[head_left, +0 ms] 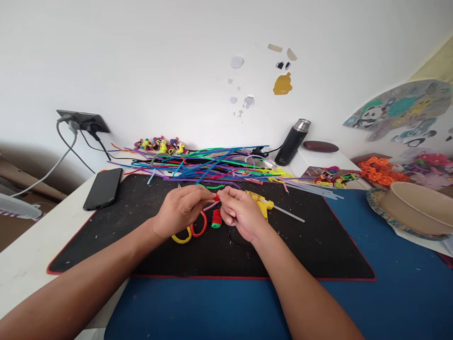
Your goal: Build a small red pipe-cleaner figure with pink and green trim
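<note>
My left hand [182,208] and my right hand [242,212] meet over the black mat, thumbs and fingertips pinched together. Between them shows a small red piece of pipe cleaner [216,198], with a pink strand [211,206] just below it; which hand grips the strand is unclear. Under the fingers stands a small red coil with a green end [216,219]. Scissors [181,240] with yellow and red handles lie partly beneath my left hand. Behind my right hand is a yellow glue gun [264,204], a clear glue stick [290,214] jutting from its back.
Many coloured pipe cleaners [212,163] spread along the mat's [311,245] back edge. A phone [103,189] lies left. At the back right stand a black flask [292,142], small figures [329,176], orange pieces [378,172] and a beige bowl [421,208].
</note>
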Tool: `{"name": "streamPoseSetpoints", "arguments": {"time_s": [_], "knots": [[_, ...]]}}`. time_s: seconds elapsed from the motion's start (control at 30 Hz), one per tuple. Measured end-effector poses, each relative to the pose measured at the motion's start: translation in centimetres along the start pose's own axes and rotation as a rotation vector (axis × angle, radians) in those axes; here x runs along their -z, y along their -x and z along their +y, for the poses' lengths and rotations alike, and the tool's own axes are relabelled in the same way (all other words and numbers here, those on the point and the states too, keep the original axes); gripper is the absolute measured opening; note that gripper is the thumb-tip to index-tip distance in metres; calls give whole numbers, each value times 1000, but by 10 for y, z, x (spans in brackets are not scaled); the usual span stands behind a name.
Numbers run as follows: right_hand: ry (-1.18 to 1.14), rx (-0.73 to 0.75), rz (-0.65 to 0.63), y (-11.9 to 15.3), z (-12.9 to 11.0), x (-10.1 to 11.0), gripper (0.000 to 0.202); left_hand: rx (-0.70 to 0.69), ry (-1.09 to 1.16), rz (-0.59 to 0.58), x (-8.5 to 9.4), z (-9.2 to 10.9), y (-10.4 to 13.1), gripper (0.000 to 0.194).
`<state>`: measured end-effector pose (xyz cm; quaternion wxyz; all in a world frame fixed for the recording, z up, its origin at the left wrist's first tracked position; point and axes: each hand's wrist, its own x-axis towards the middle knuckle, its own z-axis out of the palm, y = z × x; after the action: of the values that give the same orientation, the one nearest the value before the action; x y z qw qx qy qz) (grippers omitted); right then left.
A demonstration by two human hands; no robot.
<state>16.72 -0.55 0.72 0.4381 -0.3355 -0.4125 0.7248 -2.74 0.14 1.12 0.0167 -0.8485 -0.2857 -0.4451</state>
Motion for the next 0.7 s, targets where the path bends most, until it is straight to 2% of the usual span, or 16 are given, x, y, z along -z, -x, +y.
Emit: {"name": "streamPoseSetpoints", "arguments": {"time_s": [0.2,0.43,0.57,0.7], "knots": [[-117,-107,-76,-1,2,2,39,-60,-67,-1,4,2,-2,16],[-168,-151,-99,-2,7,5,34,-100,-51,-118,8,-4,-2,22],[-138,-159,-65,-5,9,6,32,-135,-61,-212,8,-8,-2,27],[-108,-162,-19,-7,11,8,31,-119,-116,-276,5,-8,-3,20]]}}
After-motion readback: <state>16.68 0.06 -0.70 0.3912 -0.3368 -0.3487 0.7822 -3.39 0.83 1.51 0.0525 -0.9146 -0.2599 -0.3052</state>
